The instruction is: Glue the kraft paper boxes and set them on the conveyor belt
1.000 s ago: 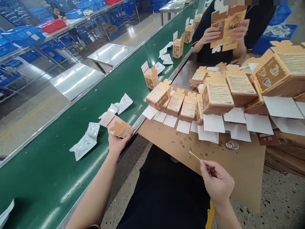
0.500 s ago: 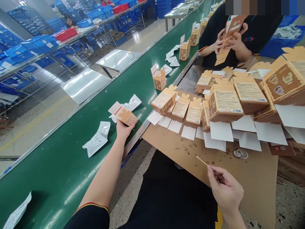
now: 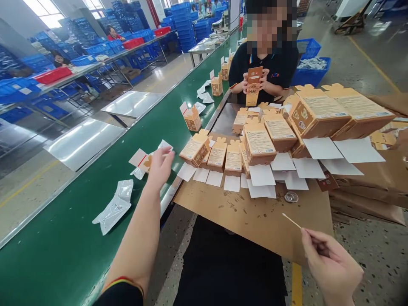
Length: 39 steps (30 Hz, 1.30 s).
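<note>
My left hand (image 3: 160,166) is over the green conveyor belt (image 3: 83,255), its fingers loosely apart beside a small brown carton (image 3: 147,163) with a raised white flap. The hand hides part of that carton, and nothing shows in its fingers. Silver foil pouches (image 3: 117,204) lie on the belt near the carton. At the lower right, my right hand (image 3: 330,261) pinches a thin cotton swab (image 3: 291,220) by its end, the tip pointing up and left. A small clear cup (image 3: 291,196) rests on the cardboard-topped table (image 3: 255,225) beyond the swab.
Several brown cartons (image 3: 259,142) with white flaps hanging down crowd the table's far side. Across from me a co-worker (image 3: 264,68) holds a brown carton. More cartons (image 3: 191,119) stand along the belt. Blue crates (image 3: 310,70) sit at the back right.
My left hand has let go of the carton on the belt and moved to its right. My right hand still pinches the swab. The view has tilted up and turned, showing more of the co-worker.
</note>
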{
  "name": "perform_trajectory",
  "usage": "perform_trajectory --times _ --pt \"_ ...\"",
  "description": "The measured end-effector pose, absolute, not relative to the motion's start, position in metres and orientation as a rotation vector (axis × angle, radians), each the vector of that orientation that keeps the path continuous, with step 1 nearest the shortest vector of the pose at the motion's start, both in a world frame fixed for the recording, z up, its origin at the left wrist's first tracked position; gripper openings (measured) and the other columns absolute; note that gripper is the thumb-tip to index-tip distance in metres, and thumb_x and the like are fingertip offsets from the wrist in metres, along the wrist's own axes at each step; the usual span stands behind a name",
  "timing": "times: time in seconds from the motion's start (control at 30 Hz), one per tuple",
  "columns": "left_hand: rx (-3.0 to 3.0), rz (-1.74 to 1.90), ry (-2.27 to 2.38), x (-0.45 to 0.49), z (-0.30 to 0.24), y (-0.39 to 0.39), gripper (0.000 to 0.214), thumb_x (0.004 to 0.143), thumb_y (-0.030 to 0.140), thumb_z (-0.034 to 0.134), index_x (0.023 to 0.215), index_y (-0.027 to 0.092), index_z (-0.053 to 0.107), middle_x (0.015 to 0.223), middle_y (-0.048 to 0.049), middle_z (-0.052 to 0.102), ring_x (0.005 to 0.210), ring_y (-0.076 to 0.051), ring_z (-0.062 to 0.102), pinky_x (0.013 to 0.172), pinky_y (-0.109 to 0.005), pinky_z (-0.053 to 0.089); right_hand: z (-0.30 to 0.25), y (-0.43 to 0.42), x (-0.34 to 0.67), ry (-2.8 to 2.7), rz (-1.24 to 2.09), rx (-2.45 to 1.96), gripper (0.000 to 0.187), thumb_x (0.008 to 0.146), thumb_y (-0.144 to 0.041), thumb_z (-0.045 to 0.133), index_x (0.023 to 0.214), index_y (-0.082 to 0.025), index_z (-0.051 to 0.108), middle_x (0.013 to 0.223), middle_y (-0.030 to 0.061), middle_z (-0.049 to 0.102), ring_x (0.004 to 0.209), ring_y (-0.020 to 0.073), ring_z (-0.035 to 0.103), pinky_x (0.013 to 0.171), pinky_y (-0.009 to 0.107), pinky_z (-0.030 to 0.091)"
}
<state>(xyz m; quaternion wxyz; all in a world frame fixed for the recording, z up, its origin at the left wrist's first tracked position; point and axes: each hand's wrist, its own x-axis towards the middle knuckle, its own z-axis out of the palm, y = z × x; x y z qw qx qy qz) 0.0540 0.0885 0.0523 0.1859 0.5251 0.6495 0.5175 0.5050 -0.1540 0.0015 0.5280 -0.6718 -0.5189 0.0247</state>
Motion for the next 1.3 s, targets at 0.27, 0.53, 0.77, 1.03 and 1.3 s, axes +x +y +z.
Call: perform_trajectory --times 0.27,0.53,0.77,1.03,1.3 --pt "1.212 0.695 1.664 0.103 0.105 0.154 0.055 0.075 0.060 0.093 0.114 0.023 0.082 0.121 -0.0121 0.087 0.126 -0.039 0.078 0.103 -0.046 0.066 0.013 -0.115 0.540 -1.097 -0.080 -1.692 0.044 0.103 -0.064 0.082 0.085 -0.024 0.086 0.069 0.0071 0.079 0.054 0.0198 0.067 0.055 0.035 0.060" --pt "0.929 1.061 1.286 0.083 0.062 0.018 0.082 0.058 0.064 0.109 0.128 0.028 0.085 0.147 -0.0174 0.083 0.133 -0.051 0.078 0.111 -0.070 0.068 0.008 -0.090 0.559 -1.216 0.078 -1.865 0.042 0.099 -0.060 0.073 0.079 -0.024 0.081 0.065 0.0036 0.074 0.053 0.0186 0.064 0.058 0.031 0.056" --pt "0.847 0.968 1.234 0.155 -0.001 -0.022 0.079 0.060 0.053 0.116 0.124 0.018 0.083 0.137 -0.0211 0.087 0.137 -0.050 0.080 0.125 -0.068 0.061 -0.003 -0.072 0.566 -1.359 0.134 -1.887 0.048 0.096 -0.066 0.070 0.072 -0.025 0.075 0.059 0.0034 0.067 0.052 0.0194 0.061 0.057 0.032 0.053" --pt "0.944 1.007 1.299 0.172 -0.021 -0.006 0.085 0.064 0.057 0.113 0.131 0.022 0.075 0.138 -0.0172 0.087 0.133 -0.044 0.082 0.120 -0.064 0.064 0.003 -0.115 0.510 -1.344 0.223 -1.560 0.023 0.105 -0.041 0.081 0.092 -0.024 0.088 0.072 0.0040 0.080 0.055 0.0179 0.070 0.050 0.028 0.058" --pt "1.020 0.987 1.311 0.181 -0.019 -0.003 0.083 0.062 0.056 0.113 0.126 0.025 0.071 0.130 -0.0132 0.087 0.128 -0.042 0.083 0.115 -0.062 0.066 -0.029 -0.108 0.397 -1.489 0.565 -1.426 0.032 0.111 -0.032 0.066 0.083 -0.024 0.080 0.066 0.0002 0.072 0.053 0.0134 0.062 0.055 0.024 0.057"
